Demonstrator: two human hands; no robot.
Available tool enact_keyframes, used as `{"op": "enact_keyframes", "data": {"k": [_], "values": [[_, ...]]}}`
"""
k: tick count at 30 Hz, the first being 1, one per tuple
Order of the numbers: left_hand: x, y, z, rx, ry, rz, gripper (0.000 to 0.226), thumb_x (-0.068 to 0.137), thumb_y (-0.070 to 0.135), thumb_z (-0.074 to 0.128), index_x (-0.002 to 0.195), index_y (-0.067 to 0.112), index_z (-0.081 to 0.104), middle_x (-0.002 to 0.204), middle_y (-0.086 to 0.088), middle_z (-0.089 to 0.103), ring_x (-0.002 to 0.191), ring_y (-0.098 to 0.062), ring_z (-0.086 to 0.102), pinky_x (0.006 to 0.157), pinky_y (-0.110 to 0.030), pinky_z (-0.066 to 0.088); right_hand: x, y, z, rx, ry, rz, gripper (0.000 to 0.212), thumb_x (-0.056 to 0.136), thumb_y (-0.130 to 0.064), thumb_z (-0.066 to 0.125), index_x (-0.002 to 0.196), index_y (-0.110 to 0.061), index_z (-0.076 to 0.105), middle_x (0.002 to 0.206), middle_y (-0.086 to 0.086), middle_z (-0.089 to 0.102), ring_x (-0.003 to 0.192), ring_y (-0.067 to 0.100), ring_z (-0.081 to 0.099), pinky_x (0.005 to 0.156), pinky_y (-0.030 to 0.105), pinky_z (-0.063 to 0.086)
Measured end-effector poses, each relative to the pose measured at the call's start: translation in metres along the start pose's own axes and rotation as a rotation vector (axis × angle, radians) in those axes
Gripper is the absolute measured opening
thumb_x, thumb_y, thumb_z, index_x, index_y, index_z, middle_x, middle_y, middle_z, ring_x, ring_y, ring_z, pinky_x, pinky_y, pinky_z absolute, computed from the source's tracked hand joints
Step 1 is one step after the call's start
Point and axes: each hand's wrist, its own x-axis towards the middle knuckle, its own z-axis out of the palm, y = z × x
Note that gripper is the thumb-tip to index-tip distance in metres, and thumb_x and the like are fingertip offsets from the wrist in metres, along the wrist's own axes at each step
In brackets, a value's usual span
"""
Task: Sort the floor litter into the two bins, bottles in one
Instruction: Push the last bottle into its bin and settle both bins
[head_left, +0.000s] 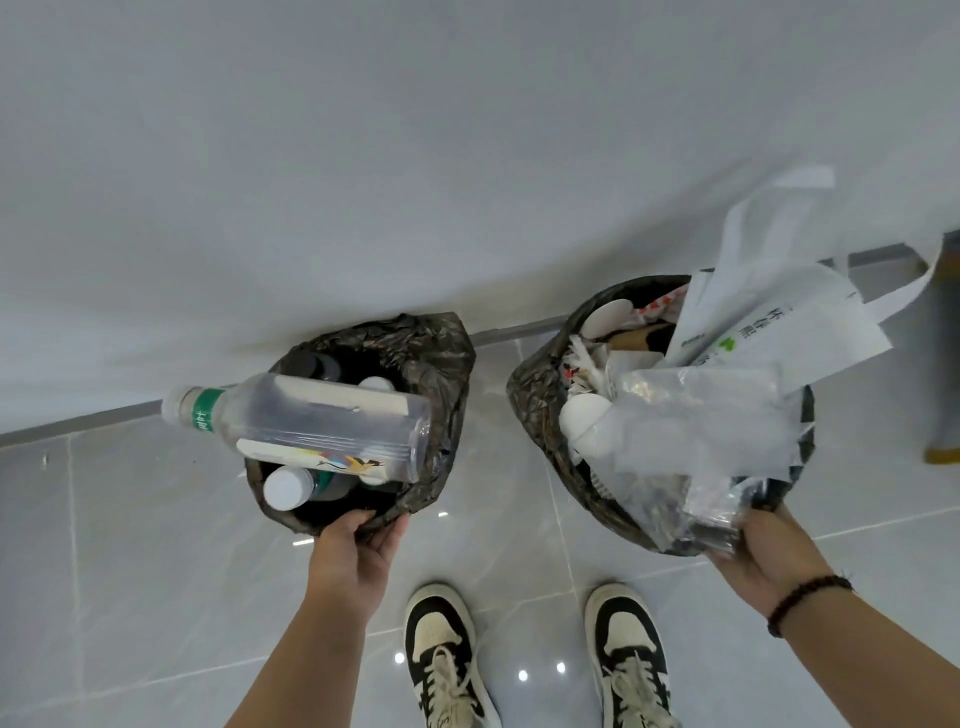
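Observation:
Two bins lined with dark bags stand against the wall. The left bin (447, 364) holds bottles: a large clear bottle (311, 426) lies across its top, a white-capped bottle (288, 488) stands below it. My left hand (358, 545) grips the near rim of this bin. The right bin (535, 405) is heaped with paper cups, wrappers, clear plastic film (696, 431) and a white shopping bag (769, 322). My right hand (763, 545) grips that bin's near rim together with some plastic film.
A white wall rises behind the bins, with a grey skirting strip (514, 330) at its foot. The floor is glossy grey tile (130, 571). My two black-and-cream sneakers (441, 654) stand just behind the bins. A furniture leg (943, 452) shows at the right edge.

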Motion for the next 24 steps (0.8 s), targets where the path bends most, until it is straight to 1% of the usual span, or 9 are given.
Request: {"op": "enact_keyframes", "data": {"k": [2, 3, 5, 8, 13, 17, 20, 22, 24], "values": [[0.006, -0.005, 0.002, -0.010, 0.004, -0.001, 0.023, 0.095, -0.004, 0.039, 0.098, 0.010, 0.057, 0.068, -0.008, 0.074, 0.060, -0.022, 0.073, 0.060, -0.034, 0.060, 0.008, -0.004, 0.016, 0.015, -0.046, -0.018, 0.093, 0.044, -0.002, 0.085, 0.131, -0.007, 0.051, 0.121, 0.023, 0.063, 0.107, 0.041, 0.063, 0.085, 0.060, 0.049], [0.010, -0.008, 0.003, -0.014, 0.008, -0.004, 0.023, 0.095, -0.004, 0.040, 0.100, 0.010, 0.057, 0.069, -0.008, 0.074, 0.061, -0.022, 0.073, 0.059, -0.034, 0.061, 0.013, -0.006, 0.023, 0.013, -0.057, -0.031, 0.082, 0.055, 0.002, 0.079, 0.132, -0.007, 0.050, 0.121, 0.023, 0.063, 0.108, 0.040, 0.063, 0.085, 0.059, 0.050], [0.013, -0.011, 0.005, -0.022, 0.003, 0.001, 0.027, 0.094, -0.005, 0.040, 0.109, 0.009, 0.056, 0.071, -0.009, 0.075, 0.063, -0.023, 0.073, 0.058, -0.034, 0.061, 0.024, -0.007, 0.030, -0.007, -0.042, -0.040, 0.061, 0.077, 0.015, 0.051, 0.133, -0.011, 0.050, 0.125, 0.022, 0.060, 0.111, 0.042, 0.060, 0.087, 0.061, 0.048], [0.020, -0.015, 0.007, -0.025, -0.012, 0.009, 0.036, 0.093, -0.005, 0.041, 0.124, 0.009, 0.053, 0.076, -0.010, 0.075, 0.067, -0.024, 0.074, 0.059, -0.035, 0.061, 0.040, -0.003, 0.028, -0.016, 0.055, -0.036, 0.061, 0.085, 0.022, 0.027, 0.130, -0.012, 0.051, 0.128, 0.024, 0.057, 0.113, 0.046, 0.057, 0.094, 0.065, 0.042], [0.025, -0.023, 0.014, -0.012, -0.017, -0.002, 0.040, 0.093, -0.004, 0.043, 0.131, 0.007, 0.052, 0.081, -0.009, 0.076, 0.085, -0.027, 0.071, 0.059, -0.033, 0.061, 0.051, -0.001, 0.023, -0.023, 0.138, -0.024, 0.057, 0.087, 0.019, 0.030, 0.129, -0.011, 0.053, 0.128, 0.023, 0.057, 0.114, 0.044, 0.057, 0.098, 0.062, 0.041], [0.026, -0.025, 0.014, -0.017, 0.004, 0.002, 0.036, 0.094, -0.004, 0.043, 0.126, 0.008, 0.054, 0.080, -0.009, 0.076, 0.077, -0.024, 0.073, 0.059, -0.033, 0.061, 0.060, 0.000, 0.017, -0.030, 0.161, -0.005, 0.055, 0.090, 0.016, 0.031, 0.129, -0.014, 0.054, 0.125, 0.020, 0.060, 0.112, 0.041, 0.060, 0.092, 0.063, 0.045], [0.025, -0.028, 0.019, 0.009, 0.020, -0.023, 0.036, 0.094, -0.003, 0.044, 0.128, 0.006, 0.053, 0.092, -0.013, 0.073, 0.090, -0.027, 0.068, 0.064, -0.034, 0.061, 0.066, -0.001, 0.012, -0.038, 0.177, -0.008, 0.058, 0.088, 0.017, 0.032, 0.130, -0.016, 0.053, 0.127, 0.020, 0.059, 0.113, 0.040, 0.060, 0.096, 0.062, 0.044], [0.024, -0.031, 0.026, 0.070, 0.055, -0.024, 0.035, 0.095, 0.000, 0.044, 0.129, 0.004, 0.051, 0.100, -0.015, 0.068, 0.088, -0.027, 0.067, 0.064, -0.035, 0.061, 0.067, -0.005, 0.015, -0.031, 0.196, 0.005, 0.055, 0.088, 0.014, 0.035, 0.131, -0.016, 0.052, 0.129, 0.019, 0.059, 0.113, 0.040, 0.059, 0.095, 0.062, 0.044], [0.023, -0.034, 0.033, 0.137, 0.109, -0.010, 0.037, 0.094, 0.005, 0.043, 0.131, 0.004, 0.049, 0.105, -0.015, 0.066, 0.084, -0.027, 0.068, 0.064, -0.036, 0.061, 0.065, -0.010, 0.022, -0.027, 0.251, 0.034, 0.046, 0.093, 0.005, 0.038, 0.133, -0.012, 0.051, 0.134, 0.021, 0.054, 0.121, 0.042, 0.053, 0.101, 0.062, 0.037]]}}
